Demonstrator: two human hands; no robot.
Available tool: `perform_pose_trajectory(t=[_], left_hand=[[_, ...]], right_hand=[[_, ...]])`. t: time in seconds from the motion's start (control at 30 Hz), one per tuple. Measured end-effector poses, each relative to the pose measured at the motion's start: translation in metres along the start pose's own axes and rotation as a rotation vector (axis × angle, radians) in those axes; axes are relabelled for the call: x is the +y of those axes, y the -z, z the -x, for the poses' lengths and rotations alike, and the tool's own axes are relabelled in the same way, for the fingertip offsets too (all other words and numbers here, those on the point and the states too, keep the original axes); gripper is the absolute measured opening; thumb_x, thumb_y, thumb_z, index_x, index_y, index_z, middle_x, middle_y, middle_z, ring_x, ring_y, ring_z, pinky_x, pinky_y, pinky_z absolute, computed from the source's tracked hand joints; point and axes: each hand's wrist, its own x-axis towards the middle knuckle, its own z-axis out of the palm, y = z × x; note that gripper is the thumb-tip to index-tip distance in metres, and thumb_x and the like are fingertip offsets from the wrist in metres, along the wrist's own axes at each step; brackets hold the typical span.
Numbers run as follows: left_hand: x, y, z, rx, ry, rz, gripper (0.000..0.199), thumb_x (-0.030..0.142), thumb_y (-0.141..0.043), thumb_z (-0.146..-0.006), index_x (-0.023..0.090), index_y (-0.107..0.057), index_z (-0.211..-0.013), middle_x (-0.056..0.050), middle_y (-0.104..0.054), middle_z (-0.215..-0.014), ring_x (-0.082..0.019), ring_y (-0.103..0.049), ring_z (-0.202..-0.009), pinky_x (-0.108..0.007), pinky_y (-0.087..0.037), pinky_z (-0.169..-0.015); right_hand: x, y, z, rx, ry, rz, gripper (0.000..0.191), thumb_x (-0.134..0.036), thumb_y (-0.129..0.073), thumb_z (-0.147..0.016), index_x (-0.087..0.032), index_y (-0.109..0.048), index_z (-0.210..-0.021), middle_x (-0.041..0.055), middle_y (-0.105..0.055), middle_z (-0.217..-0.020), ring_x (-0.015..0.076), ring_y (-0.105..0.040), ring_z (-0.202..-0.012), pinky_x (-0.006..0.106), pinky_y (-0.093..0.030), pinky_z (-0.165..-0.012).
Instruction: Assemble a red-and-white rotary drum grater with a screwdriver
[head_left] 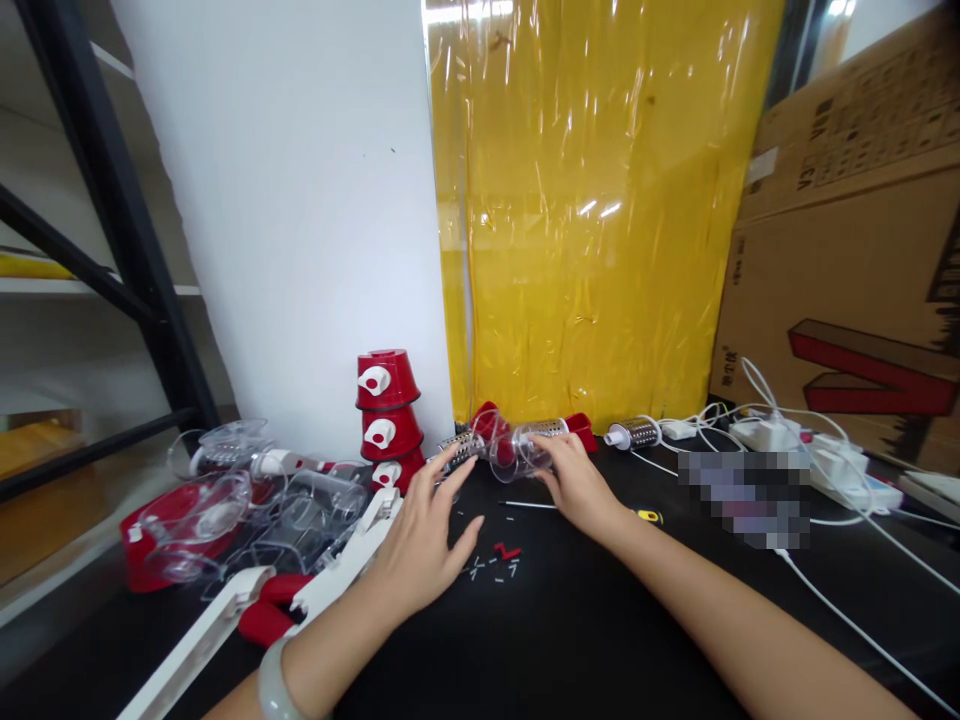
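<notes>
My left hand (424,540) is over the black table, its fingers stretched and spread. Just beyond its fingertips lies a perforated metal grater drum (452,458). My right hand (581,487) has its fingers and thumb around a clear plastic housing (504,460). Another perforated drum (550,428) lies at the right hand's fingertips; part of it is hidden. A screwdriver (527,505) lies below that hand, its yellow handle showing past the wrist. A small red piece (507,551) and several small pale bits are on the table between my hands.
Three red bases (388,380) stand stacked at the back. Clear housings (319,515), a red bowl-like part (142,540) and white arms (199,640) crowd the left. At right are a grater drum (637,433), power strips (847,470), cables and a cardboard box (840,270).
</notes>
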Motion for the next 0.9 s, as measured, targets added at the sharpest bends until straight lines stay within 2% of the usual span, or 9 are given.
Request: perform_pose_trajectory(t=[0.13,0.23,0.33,0.43,0.53,0.6,0.73,0.8,0.9], left_hand=[[0.001,0.0,-0.002,0.062,-0.023,-0.107,0.074,0.031,-0.062,-0.088,0.025,-0.022,-0.151,-0.017,-0.025,-0.157,-0.034,-0.034,-0.14,-0.056,-0.04,-0.109],[0.002,0.001,-0.004,0.068,-0.012,-0.174,0.07,0.03,-0.063,-0.088,0.027,-0.029,-0.149,-0.016,-0.023,-0.158,-0.036,-0.038,-0.138,-0.056,-0.042,-0.106],[0.001,0.003,-0.005,0.09,0.016,-0.169,0.058,0.028,-0.064,-0.087,0.025,-0.041,-0.141,-0.016,-0.033,-0.153,-0.034,-0.045,-0.132,-0.053,-0.046,-0.103],[-0.004,0.004,-0.006,0.087,0.034,-0.085,0.052,0.029,-0.068,-0.085,0.023,-0.047,-0.132,-0.014,-0.051,-0.137,-0.031,-0.052,-0.125,-0.051,-0.047,-0.102],[-0.012,0.0,-0.006,0.134,0.103,0.039,0.053,0.031,-0.075,-0.079,0.023,-0.05,-0.125,-0.011,-0.057,-0.124,-0.029,-0.056,-0.119,-0.051,-0.047,-0.102],[-0.016,-0.006,-0.007,0.186,0.188,0.134,0.054,0.034,-0.079,-0.074,0.023,-0.052,-0.12,-0.01,-0.058,-0.12,-0.029,-0.058,-0.116,-0.052,-0.048,-0.1],[-0.018,-0.019,-0.006,0.213,0.476,0.498,0.06,0.041,-0.084,-0.064,0.022,-0.054,-0.113,-0.01,-0.059,-0.119,-0.029,-0.061,-0.113,-0.047,-0.055,-0.091],[-0.016,-0.023,-0.006,0.203,0.612,0.718,0.061,0.042,-0.085,-0.063,0.021,-0.052,-0.11,-0.012,-0.059,-0.122,-0.028,-0.062,-0.113,-0.044,-0.057,-0.088],[-0.012,-0.025,-0.006,0.19,0.718,0.89,0.058,0.041,-0.083,-0.064,0.021,-0.049,-0.107,-0.012,-0.062,-0.12,-0.027,-0.064,-0.112,-0.045,-0.054,-0.093]], right_hand=[[-0.027,0.004,0.001,0.03,0.203,0.186,0.056,-0.01,-0.051,-0.092,-0.029,-0.04,-0.144,0.0075,-0.066,-0.11,0.0256,-0.051,-0.101,0.046,-0.047,-0.094],[-0.043,0.007,0.002,0.018,0.384,0.265,0.062,-0.007,-0.049,-0.094,-0.027,-0.032,-0.15,0.0064,-0.069,-0.113,0.0237,-0.051,-0.096,0.045,-0.042,-0.094],[-0.051,0.011,0.003,0.003,0.488,0.287,0.064,-0.006,-0.047,-0.095,-0.024,-0.028,-0.153,0.0064,-0.069,-0.117,0.0233,-0.051,-0.096,0.044,-0.041,-0.092],[-0.052,0.013,0.003,0.003,0.501,0.261,0.07,-0.005,-0.048,-0.094,-0.028,-0.022,-0.155,0.0039,-0.069,-0.12,0.0236,-0.051,-0.101,0.044,-0.04,-0.094],[-0.048,0.013,0.001,0.049,0.444,0.189,0.078,-0.009,-0.055,-0.092,-0.034,-0.018,-0.155,0.0022,-0.063,-0.133,0.0263,-0.046,-0.119,0.048,-0.037,-0.102],[-0.045,0.013,0.0,0.087,0.337,0.123,0.083,-0.018,-0.062,-0.09,-0.035,-0.015,-0.155,0.0054,-0.05,-0.146,0.0293,-0.038,-0.133,0.053,-0.035,-0.107],[-0.035,0.009,0.002,0.046,0.055,-0.062,0.09,-0.034,-0.064,-0.088,-0.029,-0.005,-0.156,0.0123,-0.025,-0.159,0.0318,-0.022,-0.145,0.058,-0.029,-0.114],[-0.029,0.006,0.004,-0.025,-0.04,-0.175,0.087,-0.035,-0.06,-0.091,-0.028,-0.002,-0.156,0.0134,-0.022,-0.16,0.0301,-0.024,-0.146,0.057,-0.029,-0.115],[-0.023,0.003,0.006,-0.117,-0.115,-0.331,0.078,-0.036,-0.056,-0.094,-0.027,-0.009,-0.155,0.0144,-0.028,-0.157,0.0275,-0.035,-0.141,0.053,-0.031,-0.115]])
